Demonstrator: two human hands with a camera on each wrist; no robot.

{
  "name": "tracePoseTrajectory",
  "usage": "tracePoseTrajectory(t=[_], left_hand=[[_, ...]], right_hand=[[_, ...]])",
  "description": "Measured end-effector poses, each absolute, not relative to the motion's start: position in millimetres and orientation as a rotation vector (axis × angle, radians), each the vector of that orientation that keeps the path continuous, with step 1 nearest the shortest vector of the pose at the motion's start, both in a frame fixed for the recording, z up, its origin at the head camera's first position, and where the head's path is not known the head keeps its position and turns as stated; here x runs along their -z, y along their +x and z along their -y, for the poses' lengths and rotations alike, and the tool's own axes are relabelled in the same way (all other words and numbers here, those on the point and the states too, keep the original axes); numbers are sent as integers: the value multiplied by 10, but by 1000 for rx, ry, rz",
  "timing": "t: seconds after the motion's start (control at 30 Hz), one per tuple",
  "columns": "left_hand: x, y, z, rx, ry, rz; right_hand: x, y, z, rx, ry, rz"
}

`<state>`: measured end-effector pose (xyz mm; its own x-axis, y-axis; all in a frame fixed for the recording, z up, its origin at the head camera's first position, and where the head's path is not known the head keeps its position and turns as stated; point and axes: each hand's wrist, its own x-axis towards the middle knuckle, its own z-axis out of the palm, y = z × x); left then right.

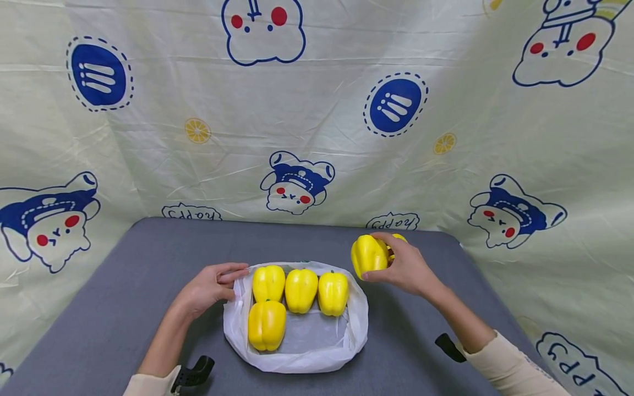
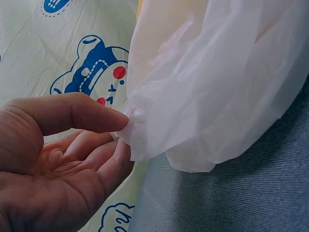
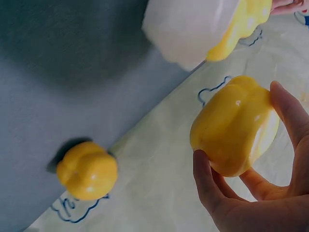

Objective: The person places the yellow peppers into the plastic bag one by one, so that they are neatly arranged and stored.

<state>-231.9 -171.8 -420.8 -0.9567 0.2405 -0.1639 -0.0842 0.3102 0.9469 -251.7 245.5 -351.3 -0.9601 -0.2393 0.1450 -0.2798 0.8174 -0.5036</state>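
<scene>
A white plastic bag (image 1: 297, 341) lies open on the grey table (image 1: 124, 308) with several yellow bell peppers (image 1: 301, 289) inside. My left hand (image 1: 233, 279) is at the bag's left edge; in the left wrist view its thumb and fingers (image 2: 120, 123) pinch the bag's rim (image 2: 140, 121). To the right of the bag, my right hand (image 1: 391, 264) grips one yellow pepper (image 1: 369, 256) above the table; the right wrist view shows this pepper (image 3: 234, 128) between thumb and fingers. Another yellow pepper (image 3: 87, 170) sits on the table behind that hand, mostly hidden in the head view.
A cream cloth printed with blue cartoon figures (image 1: 297, 187) hangs behind and to both sides of the table. Black wrist mounts (image 1: 195, 373) show near the table's front edge. Bare grey surface lies left and right of the bag.
</scene>
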Motion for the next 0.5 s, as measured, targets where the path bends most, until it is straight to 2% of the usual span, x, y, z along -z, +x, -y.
tracePoseTrajectory(t=[0.5], left_hand=[[4197,-2312,1714,-1699,145,-2304]], right_hand=[[3524,-2391,-2000,-791,588,2950]])
